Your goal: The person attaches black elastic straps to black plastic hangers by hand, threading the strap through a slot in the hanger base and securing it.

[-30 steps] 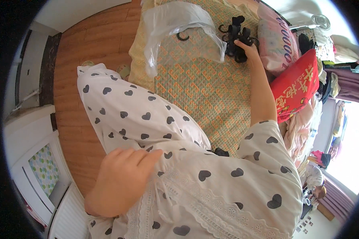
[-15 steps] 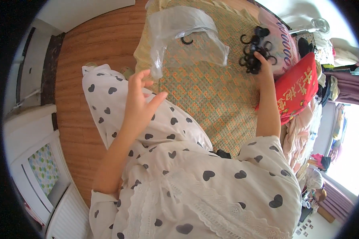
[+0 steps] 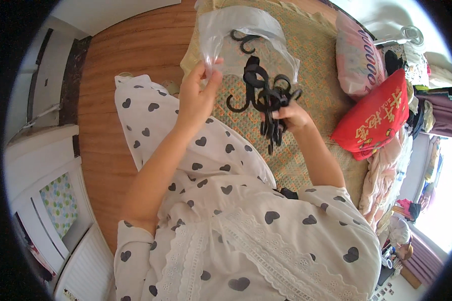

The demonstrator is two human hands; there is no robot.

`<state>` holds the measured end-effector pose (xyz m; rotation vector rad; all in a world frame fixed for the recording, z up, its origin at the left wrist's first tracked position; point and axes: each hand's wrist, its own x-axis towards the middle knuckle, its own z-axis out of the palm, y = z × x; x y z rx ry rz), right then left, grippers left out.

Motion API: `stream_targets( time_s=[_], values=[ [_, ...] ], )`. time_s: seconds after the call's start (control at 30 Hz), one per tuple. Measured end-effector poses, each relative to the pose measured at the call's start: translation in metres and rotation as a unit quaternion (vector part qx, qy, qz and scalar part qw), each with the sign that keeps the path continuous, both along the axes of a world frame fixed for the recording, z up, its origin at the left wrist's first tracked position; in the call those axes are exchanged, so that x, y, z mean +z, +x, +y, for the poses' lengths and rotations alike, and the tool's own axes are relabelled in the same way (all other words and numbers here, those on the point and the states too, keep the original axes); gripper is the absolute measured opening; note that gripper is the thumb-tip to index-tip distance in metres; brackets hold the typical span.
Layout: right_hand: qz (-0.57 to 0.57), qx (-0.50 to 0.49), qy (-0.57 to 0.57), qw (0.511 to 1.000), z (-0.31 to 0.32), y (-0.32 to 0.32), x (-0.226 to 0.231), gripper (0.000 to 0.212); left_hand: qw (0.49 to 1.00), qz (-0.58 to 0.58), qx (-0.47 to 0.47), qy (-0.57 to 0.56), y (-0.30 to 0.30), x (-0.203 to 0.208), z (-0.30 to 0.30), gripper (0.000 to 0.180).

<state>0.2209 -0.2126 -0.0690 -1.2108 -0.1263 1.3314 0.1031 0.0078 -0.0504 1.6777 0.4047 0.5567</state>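
A bunch of black curved plastic hooks [image 3: 266, 98] is in my right hand [image 3: 294, 118], whose fingers are closed around its right side. The bunch hangs in front of a clear plastic bag [image 3: 241, 20] lying on the patterned mat. At the bag's left edge, my left hand [image 3: 198, 98] pinches the thin film between thumb and fingers, lifting it into a fold. Another black hook [image 3: 247, 45] lies at the bag, near its far side; whether it is inside or under the film I cannot tell.
The patterned mat [image 3: 311, 50] covers the bed. At its right lie a pink-and-white package [image 3: 357, 60] and a red cushion [image 3: 374, 118], with rumpled bedding [image 3: 381, 170] nearer me. Wooden floor [image 3: 115, 100] runs along the left, beside a white radiator [image 3: 88, 271].
My right hand has brought the hooks from beside the pink-and-white package leftward and nearer, in front of the bag. My left hand, open before, has closed on the bag's edge.
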Motion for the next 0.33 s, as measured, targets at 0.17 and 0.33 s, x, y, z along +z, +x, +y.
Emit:
stream_targets(
  time_s=[0.17, 0.33],
  values=[
    [0.023, -0.076, 0.101, 0.992, 0.043, 0.022, -0.022, 0.048, 0.998, -0.018, -0.025, -0.046, 0.002, -0.005, 0.002, 0.025],
    [0.048, -0.21, 0.062, 0.975, 0.083, 0.031, -0.04, 0.044, 0.995, -0.012, -0.025, -0.096, 0.001, -0.012, 0.002, 0.026]
  ],
)
